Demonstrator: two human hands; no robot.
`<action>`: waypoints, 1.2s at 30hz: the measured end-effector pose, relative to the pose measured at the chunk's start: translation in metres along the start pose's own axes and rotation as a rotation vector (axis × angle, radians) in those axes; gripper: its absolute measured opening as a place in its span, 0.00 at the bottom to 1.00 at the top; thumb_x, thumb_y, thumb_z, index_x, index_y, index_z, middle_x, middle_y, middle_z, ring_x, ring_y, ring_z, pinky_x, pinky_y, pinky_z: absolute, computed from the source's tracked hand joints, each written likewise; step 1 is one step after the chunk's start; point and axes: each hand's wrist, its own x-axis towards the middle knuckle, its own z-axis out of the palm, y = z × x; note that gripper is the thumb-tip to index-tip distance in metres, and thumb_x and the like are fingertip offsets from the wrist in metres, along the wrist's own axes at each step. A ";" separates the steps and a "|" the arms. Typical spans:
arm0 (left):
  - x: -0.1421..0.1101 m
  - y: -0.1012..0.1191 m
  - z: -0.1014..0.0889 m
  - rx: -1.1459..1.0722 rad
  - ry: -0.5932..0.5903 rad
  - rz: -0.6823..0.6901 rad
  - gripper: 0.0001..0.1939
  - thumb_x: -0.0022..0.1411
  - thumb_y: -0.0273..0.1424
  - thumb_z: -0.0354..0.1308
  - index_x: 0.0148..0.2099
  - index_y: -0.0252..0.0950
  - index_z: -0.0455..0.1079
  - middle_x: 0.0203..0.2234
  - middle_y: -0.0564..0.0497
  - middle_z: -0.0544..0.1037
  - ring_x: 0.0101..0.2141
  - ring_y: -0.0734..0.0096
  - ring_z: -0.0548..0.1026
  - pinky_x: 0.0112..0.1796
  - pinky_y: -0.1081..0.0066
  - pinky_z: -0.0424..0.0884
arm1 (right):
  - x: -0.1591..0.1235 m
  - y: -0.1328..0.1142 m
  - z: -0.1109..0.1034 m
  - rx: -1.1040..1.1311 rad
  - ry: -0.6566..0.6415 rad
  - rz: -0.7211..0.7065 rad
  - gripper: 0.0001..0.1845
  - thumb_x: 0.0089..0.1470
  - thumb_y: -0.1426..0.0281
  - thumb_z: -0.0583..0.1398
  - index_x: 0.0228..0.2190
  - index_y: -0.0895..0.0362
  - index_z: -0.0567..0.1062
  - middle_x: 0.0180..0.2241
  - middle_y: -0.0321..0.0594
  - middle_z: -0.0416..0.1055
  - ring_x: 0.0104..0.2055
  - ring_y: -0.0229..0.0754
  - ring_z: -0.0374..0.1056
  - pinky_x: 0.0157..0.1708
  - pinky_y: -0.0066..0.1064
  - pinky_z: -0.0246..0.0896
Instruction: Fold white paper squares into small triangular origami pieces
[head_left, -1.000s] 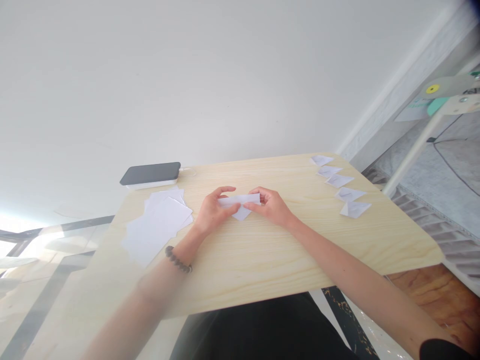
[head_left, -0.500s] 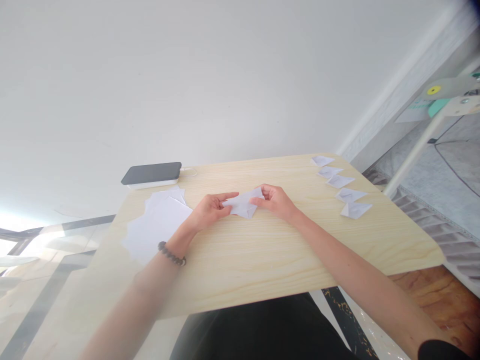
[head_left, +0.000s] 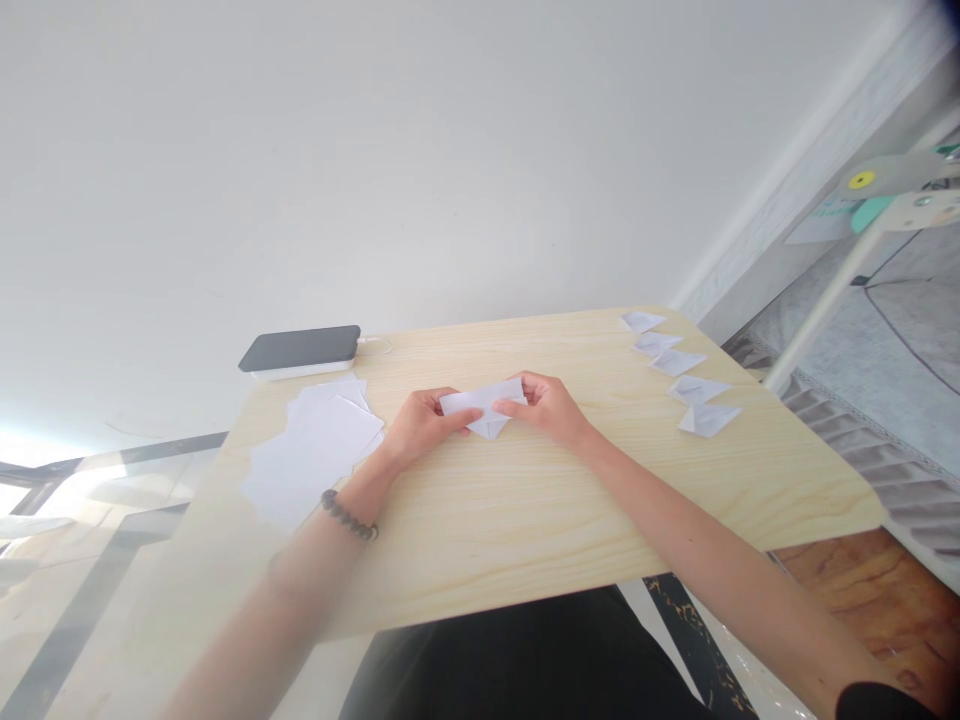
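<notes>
A small folded sheet of white paper (head_left: 480,399) is held between my two hands above the middle of the wooden table (head_left: 540,510). My left hand (head_left: 429,418) grips its left end, thumb lying across the front and fingers behind. At the right end my right hand (head_left: 546,402) pinches it, the thumb pressed on the front face. The paper shows a straight band on top and a pointed flap hanging below it. Most fingertips are hidden behind the paper.
Loose white sheets (head_left: 311,460) lie overlapping on the left of the table. Behind them sits a dark-topped phone-like device (head_left: 300,348) with a white cable. Several folded paper pieces (head_left: 709,420) form a row along the right side. A white wall (head_left: 450,200) stands behind the table.
My left thumb has moved right across the paper's front, and the left fingers have gone behind it. The paper's upper part now looks like a straight band.
</notes>
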 end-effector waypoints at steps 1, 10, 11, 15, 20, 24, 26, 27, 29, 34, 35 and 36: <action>0.000 0.001 0.001 -0.002 0.007 0.005 0.15 0.47 0.41 0.59 0.31 0.34 0.71 0.24 0.51 0.76 0.28 0.69 0.73 0.29 0.73 0.66 | 0.000 0.000 0.000 -0.004 0.002 -0.005 0.15 0.38 0.63 0.64 0.28 0.58 0.70 0.29 0.37 0.71 0.32 0.39 0.68 0.31 0.30 0.63; 0.002 0.003 -0.005 -0.198 -0.088 -0.036 0.15 0.47 0.38 0.61 0.33 0.32 0.71 0.27 0.49 0.76 0.30 0.68 0.73 0.32 0.70 0.68 | -0.001 0.000 -0.001 0.064 -0.037 0.025 0.15 0.36 0.65 0.65 0.27 0.59 0.70 0.27 0.36 0.70 0.30 0.37 0.67 0.29 0.28 0.61; 0.003 0.003 -0.006 -0.210 -0.096 -0.039 0.15 0.46 0.38 0.61 0.34 0.32 0.71 0.28 0.49 0.76 0.31 0.68 0.73 0.33 0.70 0.69 | -0.001 0.000 -0.001 0.074 -0.034 0.031 0.16 0.35 0.65 0.65 0.28 0.60 0.70 0.28 0.37 0.71 0.30 0.38 0.67 0.30 0.28 0.62; 0.002 0.003 -0.004 -0.155 -0.110 -0.063 0.17 0.47 0.39 0.60 0.36 0.32 0.72 0.31 0.47 0.76 0.34 0.65 0.73 0.34 0.69 0.69 | 0.000 0.000 -0.001 0.088 -0.025 0.056 0.16 0.35 0.65 0.65 0.27 0.60 0.70 0.29 0.38 0.72 0.31 0.38 0.68 0.31 0.29 0.62; 0.000 -0.002 -0.002 0.007 -0.060 -0.077 0.17 0.48 0.42 0.58 0.32 0.31 0.74 0.28 0.47 0.77 0.31 0.64 0.74 0.31 0.71 0.69 | -0.001 0.000 -0.001 0.046 -0.040 0.075 0.15 0.36 0.65 0.65 0.26 0.60 0.70 0.26 0.36 0.72 0.28 0.37 0.68 0.27 0.26 0.61; 0.002 -0.001 -0.005 0.005 -0.062 -0.076 0.16 0.48 0.40 0.59 0.28 0.30 0.74 0.26 0.47 0.77 0.30 0.65 0.74 0.30 0.72 0.69 | 0.000 0.001 -0.006 0.014 -0.100 0.111 0.15 0.40 0.66 0.63 0.32 0.60 0.71 0.28 0.39 0.73 0.30 0.38 0.68 0.28 0.26 0.60; 0.002 0.001 -0.007 -0.054 -0.084 -0.083 0.15 0.47 0.39 0.59 0.30 0.30 0.74 0.28 0.47 0.77 0.30 0.64 0.74 0.30 0.71 0.70 | 0.001 0.000 -0.010 0.013 -0.153 0.135 0.17 0.41 0.68 0.62 0.37 0.60 0.71 0.31 0.41 0.74 0.31 0.38 0.69 0.30 0.28 0.61; 0.003 0.002 -0.008 -0.087 -0.097 -0.084 0.15 0.47 0.38 0.60 0.30 0.30 0.74 0.29 0.46 0.77 0.31 0.64 0.74 0.31 0.70 0.71 | 0.001 -0.001 -0.012 0.016 -0.184 0.144 0.19 0.42 0.69 0.61 0.39 0.60 0.71 0.32 0.41 0.74 0.31 0.38 0.69 0.31 0.28 0.62; 0.003 0.003 -0.009 -0.140 -0.122 -0.085 0.15 0.47 0.37 0.60 0.32 0.30 0.74 0.30 0.46 0.77 0.32 0.63 0.74 0.31 0.68 0.72 | 0.002 -0.003 -0.016 0.021 -0.252 0.149 0.22 0.43 0.70 0.60 0.43 0.59 0.70 0.31 0.40 0.74 0.31 0.37 0.68 0.32 0.29 0.62; 0.004 0.004 -0.010 -0.185 -0.153 -0.089 0.14 0.47 0.36 0.60 0.33 0.30 0.74 0.30 0.45 0.78 0.33 0.62 0.74 0.31 0.67 0.73 | 0.003 -0.004 -0.025 0.034 -0.361 0.161 0.27 0.43 0.72 0.59 0.49 0.58 0.66 0.22 0.34 0.72 0.29 0.35 0.68 0.36 0.30 0.62; 0.004 0.004 -0.010 -0.191 -0.153 -0.089 0.14 0.47 0.36 0.60 0.33 0.30 0.74 0.30 0.45 0.78 0.33 0.62 0.74 0.31 0.67 0.73 | 0.003 -0.004 -0.026 0.054 -0.372 0.163 0.28 0.43 0.72 0.59 0.50 0.57 0.65 0.22 0.34 0.72 0.30 0.35 0.68 0.37 0.30 0.62; 0.003 0.004 -0.010 -0.197 -0.150 -0.088 0.14 0.47 0.36 0.60 0.33 0.30 0.74 0.30 0.45 0.78 0.33 0.62 0.74 0.31 0.67 0.73 | 0.003 -0.003 -0.027 0.080 -0.381 0.165 0.29 0.43 0.72 0.59 0.50 0.57 0.65 0.24 0.34 0.72 0.30 0.36 0.68 0.37 0.31 0.62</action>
